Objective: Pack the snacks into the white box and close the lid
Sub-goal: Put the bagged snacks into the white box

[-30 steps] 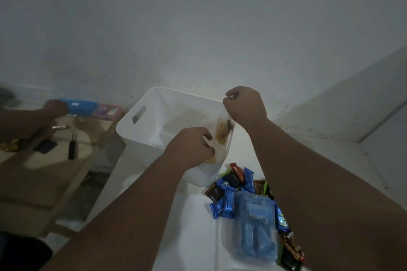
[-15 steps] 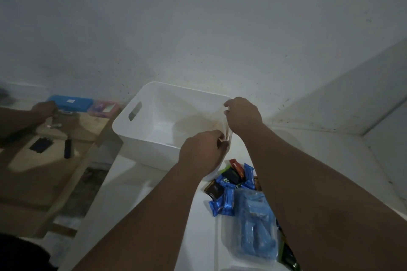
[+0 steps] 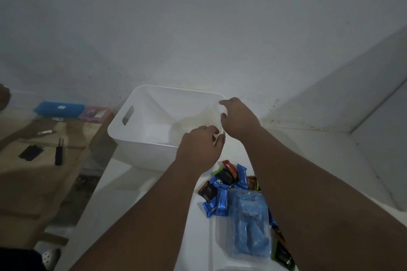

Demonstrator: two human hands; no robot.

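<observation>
The white box (image 3: 141, 143) stands open on the white table, against the wall, and its inside looks bare. My left hand (image 3: 198, 149) is curled on its near right corner. My right hand (image 3: 239, 119) rests at the right rim with its fingers apart. Just in front of the box lies a pile of snacks (image 3: 226, 182) in blue, dark and red wrappers. Nearer to me, a clear bag with blue contents (image 3: 248, 226) lies on a flat white piece (image 3: 217, 246) that may be the lid. My right forearm hides part of the pile.
To the left, a wooden table (image 3: 26, 182) carries a blue case (image 3: 59, 109), a pink case (image 3: 97, 113) and small black items (image 3: 58, 154). Another person's hand (image 3: 3, 97) shows at the far left edge. A white ledge (image 3: 330, 103) rises on the right.
The box was tilted up between my hands and now sits flat on the table. My right hand went from a fist to spread fingers. My left hand slid to the near right corner.
</observation>
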